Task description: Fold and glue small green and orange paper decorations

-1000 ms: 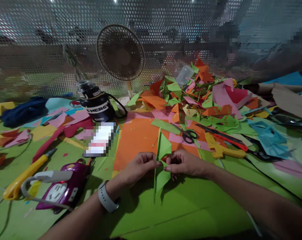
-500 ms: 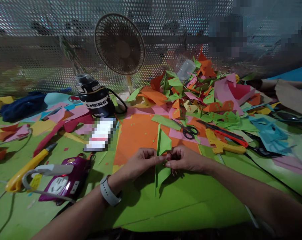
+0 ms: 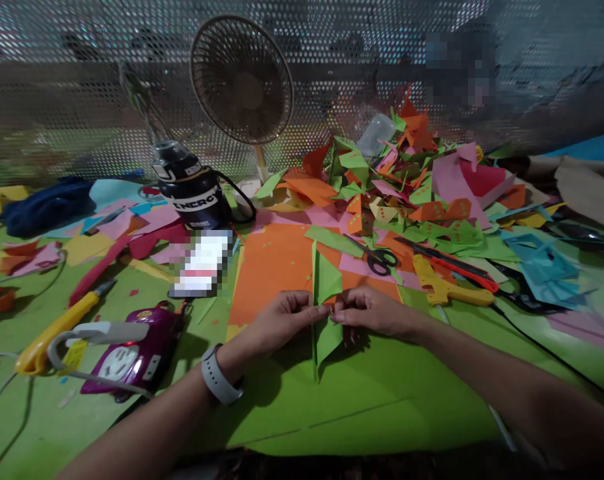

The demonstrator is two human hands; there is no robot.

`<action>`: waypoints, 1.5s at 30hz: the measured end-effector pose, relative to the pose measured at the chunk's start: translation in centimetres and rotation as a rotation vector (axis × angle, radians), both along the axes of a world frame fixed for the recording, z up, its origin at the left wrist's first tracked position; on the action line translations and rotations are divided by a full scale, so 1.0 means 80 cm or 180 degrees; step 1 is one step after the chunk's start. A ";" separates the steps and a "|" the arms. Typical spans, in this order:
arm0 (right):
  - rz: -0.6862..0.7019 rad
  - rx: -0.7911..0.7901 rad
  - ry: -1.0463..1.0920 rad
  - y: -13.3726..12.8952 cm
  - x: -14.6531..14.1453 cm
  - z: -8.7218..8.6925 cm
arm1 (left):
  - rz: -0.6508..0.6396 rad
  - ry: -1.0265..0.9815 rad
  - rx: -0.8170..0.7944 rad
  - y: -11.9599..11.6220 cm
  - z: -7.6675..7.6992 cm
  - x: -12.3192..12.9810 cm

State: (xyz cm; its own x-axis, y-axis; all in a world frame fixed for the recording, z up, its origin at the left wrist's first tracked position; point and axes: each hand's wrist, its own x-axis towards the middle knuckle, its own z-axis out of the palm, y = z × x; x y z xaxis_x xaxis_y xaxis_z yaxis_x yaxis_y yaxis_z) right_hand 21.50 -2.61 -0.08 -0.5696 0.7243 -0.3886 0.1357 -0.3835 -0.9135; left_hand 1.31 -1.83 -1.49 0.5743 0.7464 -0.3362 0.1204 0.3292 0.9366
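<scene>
A folded piece of bright green paper (image 3: 327, 275) stands nearly upright above the table in front of me, its long straight fold to the left. My left hand (image 3: 286, 319) pinches it near the middle, thumb across the front. From the other side, my right hand (image 3: 377, 312) has thumb and fingertips closed at the paper's right edge. A tiny reddish spot shows between the two sets of fingertips, too small to name. Both hands hover over the near edge of an orange paper sheet (image 3: 269, 257).
Scissors (image 3: 382, 257), a box cutter (image 3: 457, 267) and a yellow glue gun (image 3: 447, 287) lie right. Left are a phone (image 3: 202, 263), a purple power strip (image 3: 137, 353), a yellow-handled tool (image 3: 62, 330) and a black bottle (image 3: 192, 190). A fan (image 3: 242, 80) stands behind, beside heaped paper cutouts (image 3: 352, 163).
The green paper has turned slightly, and its lower tip sits a little higher. Both hands keep their pinch in nearly the same place. The view has shifted slightly.
</scene>
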 end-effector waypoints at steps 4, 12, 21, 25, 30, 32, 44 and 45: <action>-0.0023 -0.0031 -0.0009 -0.002 0.001 -0.003 | -0.0016 0.0037 0.0020 0.000 0.002 0.000; 0.0026 -0.0058 0.0076 -0.003 0.003 -0.006 | -0.0018 0.0152 -0.0039 -0.002 0.007 0.000; 0.0045 -0.0109 0.0105 -0.003 0.004 -0.004 | 0.0003 -0.0168 -0.0114 -0.002 0.004 0.001; 0.0038 -0.0143 0.0133 -0.003 0.003 -0.003 | -0.0004 -0.0303 -0.0215 -0.002 0.005 0.001; 0.0027 -0.0134 0.0131 -0.004 0.003 -0.004 | -0.0104 -0.0383 -0.0255 -0.002 0.004 0.000; 0.0035 -0.0133 0.0124 -0.004 0.003 -0.004 | -0.0066 -0.0301 -0.0249 -0.002 0.003 0.000; 0.0363 0.0008 0.0112 -0.004 0.008 -0.012 | -0.0310 -0.0242 -0.0108 -0.003 0.012 -0.002; 0.0410 0.0013 0.0127 -0.004 0.007 -0.011 | -0.0361 -0.0266 -0.0131 -0.003 0.013 -0.002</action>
State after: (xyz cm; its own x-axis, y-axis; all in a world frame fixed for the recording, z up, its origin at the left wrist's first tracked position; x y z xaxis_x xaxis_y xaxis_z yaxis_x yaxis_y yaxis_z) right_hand 22.09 -2.93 -1.00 -0.6728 0.6458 -0.3610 0.1470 -0.3615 -0.9207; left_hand 1.14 -2.06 -0.48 0.6814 0.6617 -0.3128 0.0812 0.3564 0.9308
